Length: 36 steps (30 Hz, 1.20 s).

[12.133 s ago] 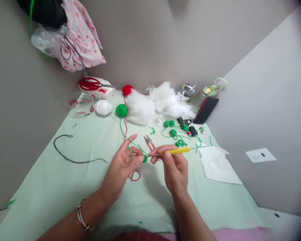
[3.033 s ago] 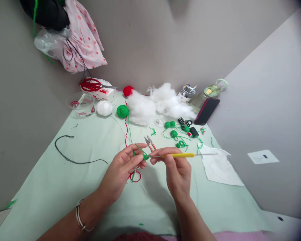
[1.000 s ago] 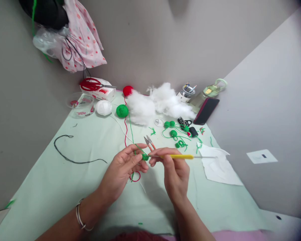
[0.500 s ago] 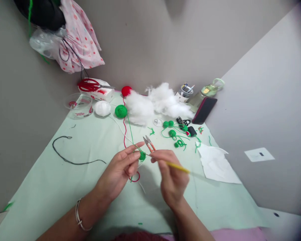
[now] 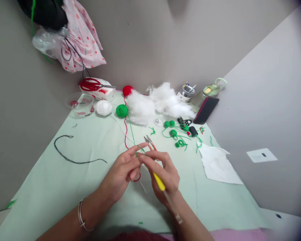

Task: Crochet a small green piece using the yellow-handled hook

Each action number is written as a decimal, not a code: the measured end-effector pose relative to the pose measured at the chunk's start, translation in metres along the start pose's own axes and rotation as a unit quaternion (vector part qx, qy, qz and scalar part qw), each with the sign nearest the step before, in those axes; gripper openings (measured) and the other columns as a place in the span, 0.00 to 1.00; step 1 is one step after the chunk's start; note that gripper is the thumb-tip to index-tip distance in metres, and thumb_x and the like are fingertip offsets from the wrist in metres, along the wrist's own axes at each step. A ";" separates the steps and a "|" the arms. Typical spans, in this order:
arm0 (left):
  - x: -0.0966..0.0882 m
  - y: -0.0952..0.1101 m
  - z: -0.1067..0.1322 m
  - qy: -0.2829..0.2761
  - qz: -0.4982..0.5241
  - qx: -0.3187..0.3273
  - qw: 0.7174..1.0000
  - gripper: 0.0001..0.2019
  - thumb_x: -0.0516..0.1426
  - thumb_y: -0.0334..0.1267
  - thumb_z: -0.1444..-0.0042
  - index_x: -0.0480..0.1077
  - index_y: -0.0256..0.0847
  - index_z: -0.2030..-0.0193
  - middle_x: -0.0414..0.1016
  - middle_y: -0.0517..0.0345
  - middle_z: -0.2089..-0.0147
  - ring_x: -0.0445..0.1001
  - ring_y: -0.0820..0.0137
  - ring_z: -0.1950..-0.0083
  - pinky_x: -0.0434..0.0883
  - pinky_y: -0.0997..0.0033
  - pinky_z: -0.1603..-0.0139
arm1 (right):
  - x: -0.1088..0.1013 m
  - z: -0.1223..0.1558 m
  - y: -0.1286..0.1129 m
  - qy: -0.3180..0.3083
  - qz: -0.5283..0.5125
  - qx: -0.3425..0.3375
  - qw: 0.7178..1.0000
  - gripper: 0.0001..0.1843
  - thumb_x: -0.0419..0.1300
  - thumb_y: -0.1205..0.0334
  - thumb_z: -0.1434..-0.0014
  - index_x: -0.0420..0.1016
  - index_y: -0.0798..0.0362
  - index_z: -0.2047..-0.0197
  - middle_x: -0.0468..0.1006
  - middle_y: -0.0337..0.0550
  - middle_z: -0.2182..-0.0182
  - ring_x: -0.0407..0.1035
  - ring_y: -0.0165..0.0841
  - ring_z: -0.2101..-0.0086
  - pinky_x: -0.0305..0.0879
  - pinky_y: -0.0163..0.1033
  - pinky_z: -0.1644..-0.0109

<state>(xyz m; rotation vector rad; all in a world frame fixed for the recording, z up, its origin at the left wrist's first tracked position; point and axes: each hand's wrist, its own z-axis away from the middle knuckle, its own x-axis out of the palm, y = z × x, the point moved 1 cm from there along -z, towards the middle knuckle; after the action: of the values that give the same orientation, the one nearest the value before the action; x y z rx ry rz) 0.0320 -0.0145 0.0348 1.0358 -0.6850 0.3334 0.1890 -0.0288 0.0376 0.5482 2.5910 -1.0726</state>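
Observation:
My left hand (image 5: 120, 170) pinches a small green crochet piece, now mostly hidden by the fingers. Green yarn (image 5: 131, 129) runs from the green yarn ball (image 5: 121, 110) over its raised index finger. Closed around a crochet hook (image 5: 159, 181) with a yellow handle, my right hand (image 5: 165, 170) meets the left fingertips. The hook's tip is hidden among the fingers and yarn. Just beyond my hands lie orange-handled thread snips (image 5: 152, 143), partly covered by the right hand. A red yarn loop (image 5: 137, 177) and a white yarn end show below the left fingers.
White stuffing (image 5: 141, 107) lies at the back, beside a red yarn ball (image 5: 127, 90) and a white one (image 5: 103, 107). Small green crocheted pieces (image 5: 173, 133), a phone (image 5: 206, 110) and white paper (image 5: 217, 164) are on the right. A dark cord (image 5: 67, 157) lies left.
My right hand has moved left against the left fingers, covering the green piece. The hook's handle has swung from pointing right to pointing down toward me.

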 end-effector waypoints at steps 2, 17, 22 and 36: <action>-0.002 0.003 -0.002 -0.010 0.032 -0.014 0.999 0.21 0.73 0.41 0.43 0.82 0.38 0.44 0.56 0.74 0.80 0.46 0.82 0.79 0.50 0.80 0.77 | -0.004 -0.003 0.004 0.041 -0.074 0.082 0.993 0.14 0.59 0.69 0.28 0.86 0.45 0.50 0.85 0.45 0.60 0.79 0.34 0.63 0.77 0.42 0.59; -0.002 0.006 -0.001 0.022 -0.026 0.027 0.999 0.16 0.74 0.41 0.47 0.86 0.45 0.51 0.76 0.62 0.67 0.72 0.77 0.71 0.68 0.76 0.68 | -0.001 -0.005 0.013 0.045 -0.333 0.276 0.900 0.12 0.61 0.54 0.27 0.84 0.48 0.58 0.86 0.42 0.64 0.77 0.31 0.71 0.76 0.38 0.64; -0.004 0.005 0.000 0.056 -0.068 0.068 0.994 0.17 0.73 0.39 0.47 0.84 0.42 0.50 0.76 0.62 0.66 0.73 0.76 0.70 0.71 0.74 0.65 | -0.002 0.000 0.004 0.028 -0.171 0.155 0.972 0.12 0.56 0.64 0.25 0.82 0.47 0.52 0.87 0.43 0.59 0.80 0.32 0.66 0.79 0.40 0.58; -0.008 0.003 0.000 0.071 -0.158 0.113 0.978 0.18 0.71 0.41 0.40 0.81 0.46 0.44 0.73 0.65 0.60 0.59 0.87 0.80 0.57 0.78 0.78 | -0.001 -0.001 0.002 0.027 -0.129 0.079 0.988 0.14 0.54 0.70 0.26 0.80 0.47 0.50 0.86 0.44 0.60 0.81 0.34 0.64 0.80 0.43 0.55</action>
<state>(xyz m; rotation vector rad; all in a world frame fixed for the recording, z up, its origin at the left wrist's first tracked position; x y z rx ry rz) 0.0242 -0.0125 0.0320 1.3034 -0.3502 0.2067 0.1908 -0.0277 0.0376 0.2834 2.6942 -1.3712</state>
